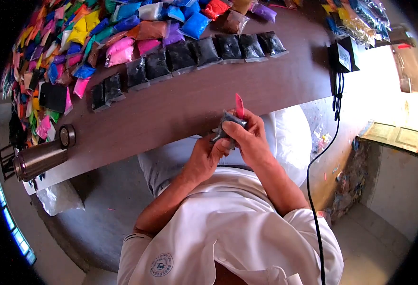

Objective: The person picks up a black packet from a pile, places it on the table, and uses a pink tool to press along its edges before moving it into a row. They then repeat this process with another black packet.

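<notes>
Just off the table's front edge, both of my hands are closed on one small black packet in clear wrapping. My left hand grips its lower left end. My right hand presses its thumb across the packet's upper face. A thin pinkish-red pointed piece sticks up from between the fingers of my right hand; its lower end is hidden there. On the table ahead lies a row of similar black packets, the closest things to my hands.
Many colourful packets are heaped at the table's far left. A metal flask lies at the left end beside a round lid. At the right edge stands a black box; a black cable hangs down.
</notes>
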A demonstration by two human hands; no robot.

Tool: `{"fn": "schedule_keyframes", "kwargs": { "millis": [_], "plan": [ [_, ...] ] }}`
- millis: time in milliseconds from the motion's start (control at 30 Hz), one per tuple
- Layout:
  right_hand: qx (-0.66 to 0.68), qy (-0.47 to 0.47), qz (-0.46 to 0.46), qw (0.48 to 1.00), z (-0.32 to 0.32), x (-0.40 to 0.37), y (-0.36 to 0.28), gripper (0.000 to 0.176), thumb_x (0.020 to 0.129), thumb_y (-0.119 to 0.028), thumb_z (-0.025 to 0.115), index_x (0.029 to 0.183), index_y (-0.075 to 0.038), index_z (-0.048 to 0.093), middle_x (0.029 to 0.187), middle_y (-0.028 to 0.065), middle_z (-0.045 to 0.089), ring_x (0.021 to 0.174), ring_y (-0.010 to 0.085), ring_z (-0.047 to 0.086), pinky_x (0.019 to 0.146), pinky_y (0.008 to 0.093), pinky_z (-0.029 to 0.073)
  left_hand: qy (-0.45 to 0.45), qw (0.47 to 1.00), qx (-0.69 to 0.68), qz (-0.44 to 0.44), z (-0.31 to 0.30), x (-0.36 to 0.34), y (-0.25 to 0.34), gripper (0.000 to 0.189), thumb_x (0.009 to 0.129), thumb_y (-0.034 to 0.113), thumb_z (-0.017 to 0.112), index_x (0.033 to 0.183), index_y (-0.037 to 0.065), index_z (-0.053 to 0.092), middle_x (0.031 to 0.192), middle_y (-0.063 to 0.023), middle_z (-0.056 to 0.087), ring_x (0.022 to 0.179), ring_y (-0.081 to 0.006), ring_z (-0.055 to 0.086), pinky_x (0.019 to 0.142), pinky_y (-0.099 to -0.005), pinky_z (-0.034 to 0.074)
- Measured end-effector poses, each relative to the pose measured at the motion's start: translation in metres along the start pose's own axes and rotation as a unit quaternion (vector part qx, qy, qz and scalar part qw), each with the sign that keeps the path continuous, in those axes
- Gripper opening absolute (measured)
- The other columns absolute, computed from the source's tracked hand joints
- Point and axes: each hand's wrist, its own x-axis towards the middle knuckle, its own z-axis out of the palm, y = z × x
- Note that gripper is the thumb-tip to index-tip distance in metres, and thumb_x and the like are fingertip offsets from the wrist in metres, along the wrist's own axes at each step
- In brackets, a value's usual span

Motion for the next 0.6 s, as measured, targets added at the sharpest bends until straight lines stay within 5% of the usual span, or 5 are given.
{"fn": "schedule_keyframes", "kwargs": {
  "millis": [267, 367, 500, 600],
  "plan": [
    [0.073, -0.010, 0.011, 0.997, 0.000, -0.003, -0.006, 0.026, 0.084, -0.015, 0.063, 0.103, 0.001, 0.057, 0.068, -0.0021, 0.055, 0.051, 0.0033, 0.046, 0.044, 0.0186, 0.036, 0.008, 0.999, -0.026, 0.028, -0.001, -0.003, 0.009, 0.046, 0.091, 0.046, 0.052, 0.075, 0.003, 0.056, 0.066, -0.0010, 0.055, 0.059, -0.0097, 0.048, 0.053, -0.0251, 0.039],
    [0.230, -0.129, 0.056, 0.963, -0.022, -0.002, 0.000, 0.040, 0.087, -0.016, 0.056, 0.120, 0.004, 0.049, 0.062, -0.0022, 0.050, 0.038, 0.0027, 0.035, 0.036, 0.0181, 0.026, 0.003, 0.996, -0.090, 0.007, -0.007, 0.003, 0.011, 0.046, 0.091, 0.049, 0.049, 0.075, 0.006, 0.055, 0.065, -0.0007, 0.053, 0.058, -0.0101, 0.048, 0.052, -0.0250, 0.039],
    [0.167, -0.076, 0.091, 0.979, -0.023, -0.004, 0.005, 0.040, 0.087, -0.016, 0.057, 0.121, 0.004, 0.048, 0.067, -0.0004, 0.054, 0.041, 0.0026, 0.036, 0.036, 0.0183, 0.025, -0.024, 0.981, -0.190, -0.036, -0.002, 0.006, 0.007, 0.049, 0.091, 0.054, 0.044, 0.074, 0.009, 0.052, 0.062, 0.0009, 0.047, 0.057, -0.0097, 0.046, 0.050, -0.0248, 0.037],
    [0.173, -0.119, 0.082, 0.974, -0.016, -0.003, 0.001, 0.042, 0.086, -0.018, 0.060, 0.120, 0.004, 0.049, 0.077, 0.0045, 0.060, 0.047, 0.0056, 0.048, 0.039, 0.0179, 0.035, -0.063, 0.954, -0.287, -0.065, -0.003, 0.005, 0.004, 0.051, 0.091, 0.057, 0.040, 0.072, 0.010, 0.048, 0.060, 0.0017, 0.041, 0.055, -0.0103, 0.043, 0.049, -0.0248, 0.035]
  ]
}}
